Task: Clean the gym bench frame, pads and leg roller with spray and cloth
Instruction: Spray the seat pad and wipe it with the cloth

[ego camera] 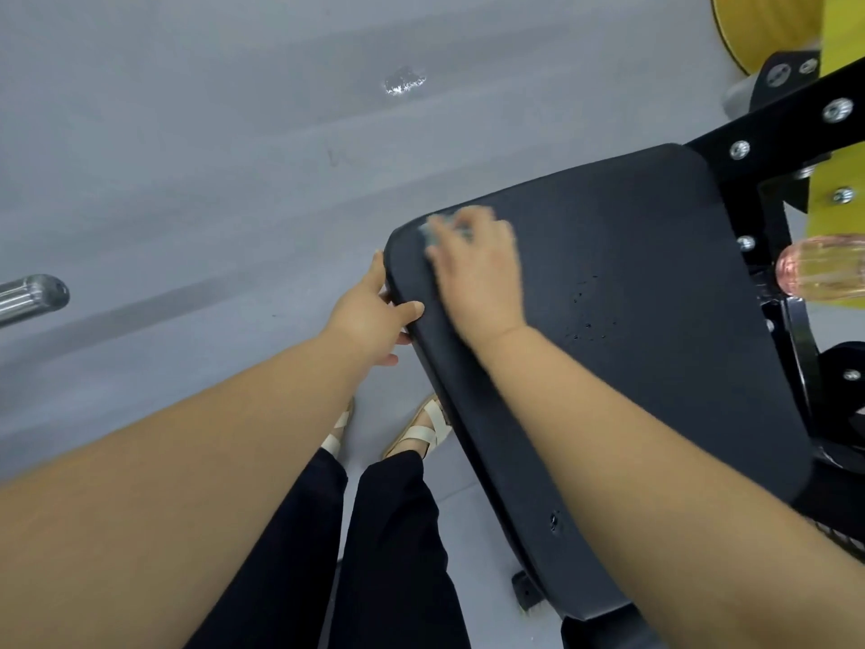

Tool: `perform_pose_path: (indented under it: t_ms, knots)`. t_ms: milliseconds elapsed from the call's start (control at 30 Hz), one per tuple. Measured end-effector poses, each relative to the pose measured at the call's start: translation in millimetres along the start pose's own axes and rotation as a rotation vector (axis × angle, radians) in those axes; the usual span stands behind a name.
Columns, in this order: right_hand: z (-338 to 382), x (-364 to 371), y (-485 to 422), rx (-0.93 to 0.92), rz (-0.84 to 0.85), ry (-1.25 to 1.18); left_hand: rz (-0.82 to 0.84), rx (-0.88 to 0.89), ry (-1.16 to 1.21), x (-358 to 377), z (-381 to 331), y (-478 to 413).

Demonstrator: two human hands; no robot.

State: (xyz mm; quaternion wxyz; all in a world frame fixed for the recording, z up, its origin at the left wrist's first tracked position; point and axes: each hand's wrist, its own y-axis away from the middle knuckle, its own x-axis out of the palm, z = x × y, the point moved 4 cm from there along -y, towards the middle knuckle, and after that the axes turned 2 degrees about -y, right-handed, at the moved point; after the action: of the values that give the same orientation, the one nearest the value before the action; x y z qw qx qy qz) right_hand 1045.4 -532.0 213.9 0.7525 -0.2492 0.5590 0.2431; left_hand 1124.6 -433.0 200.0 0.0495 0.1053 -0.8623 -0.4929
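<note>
A black bench pad (pixel 632 292) fills the right half of the head view, tilted, with small droplets on its surface. My right hand (pixel 477 269) lies on the pad near its far left corner, over a pale blue-green cloth (pixel 433 227) that shows, blurred, past my fingertips. My left hand (pixel 374 316) grips the pad's left edge, thumb on top and fingers underneath. The black bench frame (pixel 767 128) with silver bolts runs along the pad's right side. A clear pinkish spray bottle (pixel 824 269) lies by the frame at the right edge.
Grey floor (pixel 187 156) spreads to the left, with a wet patch (pixel 405 81) further out. A chrome bar end (pixel 32 295) juts in at the left edge. Yellow machine parts (pixel 838 30) stand at the top right. My feet in sandals (pixel 421 428) are next to the pad.
</note>
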Motion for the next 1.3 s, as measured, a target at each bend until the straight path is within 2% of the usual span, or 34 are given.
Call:
perform_pose_path:
  t_ms: [67,100,133,167,267,300,333,367,500,567,633,733,800,833,867,967,1033,1067,1100,1167,1267,1300]
  knots:
    - [13,1,0,-0.271,0.087,-0.060,0.000,-0.001,-0.004,0,-1,2]
    - [4,-2,-5,-0.356,0.092,-0.038,-0.001,0.001,-0.005,0,-2,2]
    - [-14,-7,-12,-0.351,0.078,0.016,0.003,0.001,-0.001,0,-3,3]
    - [-40,-12,-23,-0.254,0.036,0.087,0.006,0.000,0.008,0,-4,3]
    - [-117,-32,-36,0.376,0.008,0.193,0.011,0.006,0.020,1,-3,4]
    - [-121,-31,-35,0.514,-0.002,0.199,0.006,0.007,0.026,1,-3,4]
    - [-107,-25,-33,0.520,0.013,0.220,0.002,0.006,0.034,1,-3,4]
    - [-82,-18,-31,0.447,0.029,0.209,-0.006,0.006,0.040,2,-3,4]
    - [17,9,8,-0.161,0.101,0.013,-0.082,0.025,0.016,4,-4,6]
    - [-5,-4,15,-0.233,0.108,-0.011,-0.179,0.067,-0.074,2,-8,10]
    - [-62,-28,15,-0.085,0.011,0.101,-0.297,0.113,-0.321,4,-14,19]
    - [-142,-54,22,0.353,-0.018,0.180,-0.439,0.297,-0.643,21,-26,33]
    - [-135,-51,29,0.511,-0.040,0.164,-0.449,0.419,-0.730,39,-32,37]
    - [-115,-46,33,0.476,-0.056,0.136,-0.438,0.443,-0.750,47,-34,37]
    - [-92,-42,41,0.357,-0.072,0.089,-0.424,0.449,-0.748,53,-36,37]
    - [-44,-37,89,-0.166,0.047,-0.026,-0.411,0.463,-0.714,65,-40,36]
    - [-67,-48,102,-0.333,0.119,-0.060,-0.382,0.486,-0.764,71,-42,34]
    - [-94,-55,98,-0.331,0.089,-0.018,-0.362,0.494,-0.810,76,-43,33]
    - [-123,-62,91,-0.287,0.019,0.069,-0.343,0.499,-0.858,80,-45,31]
    - [-182,-79,73,-0.022,-0.094,0.221,-0.324,0.500,-0.942,88,-51,27]
    - [-222,-88,64,0.571,-0.167,0.172,-0.341,0.469,-0.987,99,-62,18]
    - [-209,-80,63,0.612,-0.172,0.144,-0.355,0.444,-0.986,101,-65,15]
